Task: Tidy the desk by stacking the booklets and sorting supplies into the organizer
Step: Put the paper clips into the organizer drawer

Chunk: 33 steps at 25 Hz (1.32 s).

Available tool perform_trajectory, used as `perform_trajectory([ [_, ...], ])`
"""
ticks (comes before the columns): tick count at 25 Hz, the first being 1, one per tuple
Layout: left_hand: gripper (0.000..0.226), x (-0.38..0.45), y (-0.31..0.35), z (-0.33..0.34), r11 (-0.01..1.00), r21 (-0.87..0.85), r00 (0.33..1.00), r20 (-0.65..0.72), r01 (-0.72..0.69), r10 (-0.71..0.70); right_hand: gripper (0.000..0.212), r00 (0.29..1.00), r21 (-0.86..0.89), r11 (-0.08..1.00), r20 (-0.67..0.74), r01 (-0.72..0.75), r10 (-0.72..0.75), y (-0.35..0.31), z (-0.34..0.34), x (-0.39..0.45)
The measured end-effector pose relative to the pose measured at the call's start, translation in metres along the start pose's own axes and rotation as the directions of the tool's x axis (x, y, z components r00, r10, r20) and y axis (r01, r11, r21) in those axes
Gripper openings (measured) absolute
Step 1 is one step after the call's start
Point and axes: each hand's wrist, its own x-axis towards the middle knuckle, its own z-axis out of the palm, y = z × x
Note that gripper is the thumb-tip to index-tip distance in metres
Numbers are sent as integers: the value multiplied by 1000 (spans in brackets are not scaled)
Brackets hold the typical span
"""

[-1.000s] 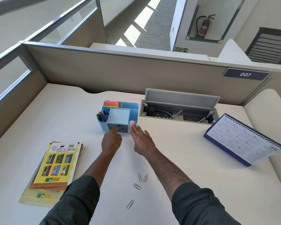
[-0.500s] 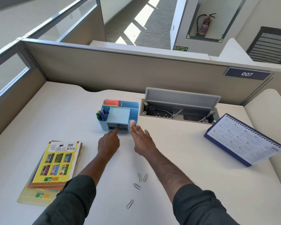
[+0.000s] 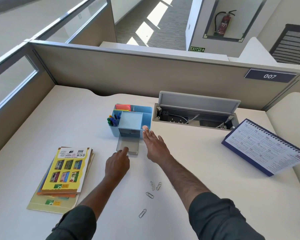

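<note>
Four paper clips (image 3: 149,194) lie loose on the pale surface (image 3: 189,153), between the forearms and nearer than both hands. Farther off, the blue organizer (image 3: 146,115) has its small drawer (image 3: 128,145) pulled out, long axis toward the person. The left hand (image 3: 117,165) pinches the drawer's near edge; the right hand (image 3: 154,146), fingers spread and holding nothing, steadies the organizer's right corner and looks likelier to gather the clips. Stacked booklets (image 3: 64,172) sit at left, partitions beyond.

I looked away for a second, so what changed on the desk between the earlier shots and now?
The left hand pulled the clear drawer out of the blue organizer toward the person. The right hand stayed braced against the organizer. Booklets and four paper clips stayed put.
</note>
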Motion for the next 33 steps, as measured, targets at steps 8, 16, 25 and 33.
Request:
perform_trajectory([
  [8,31,-5,-1,-3,1000,-26,1000,-27,3,-3,89,1000,35,999,-15,11,-11,2,2,-1],
  [16,36,-4,0,-7,998,-61,1000,-29,10,-12,85,997,89,995,-75,35,-29,16,13,-5],
  [25,42,-13,8,-21,964,-266,990,-127,29,-65,44,962,124,973,-166,-196,215,77,62,-71],
  [33,38,-52,44,0,946,-324,1000,-29,-18,9,27,973,11,981,-123,-196,196,97,73,-113],
])
